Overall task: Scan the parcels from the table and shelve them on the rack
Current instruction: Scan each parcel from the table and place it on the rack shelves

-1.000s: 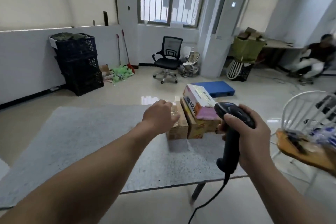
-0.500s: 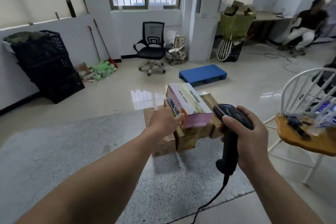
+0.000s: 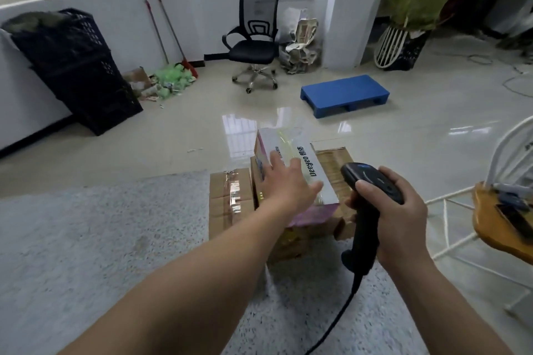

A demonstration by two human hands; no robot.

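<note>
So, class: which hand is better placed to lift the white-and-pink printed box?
Left. The left hand lies spread on the white-and-pink printed box; the right hand is full, gripping the black handheld scanner.

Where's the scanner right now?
Head view, right of centre: the barcode scanner is gripped in the right hand, just right of the white-and-pink box atop the cardboard parcels.

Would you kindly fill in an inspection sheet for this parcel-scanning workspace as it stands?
Surface: grey speckled table.
Job's things: white box atop cardboard boxes at the table's far edge; scanner.
Clutter: green litter on the floor by the black crates.
Hands: left hand lies flat on the white box; right hand grips the scanner.
Cables: scanner cable trails down toward the person.
Surroundings: office chair, blue pallet, wood-seated chair at right.
</note>
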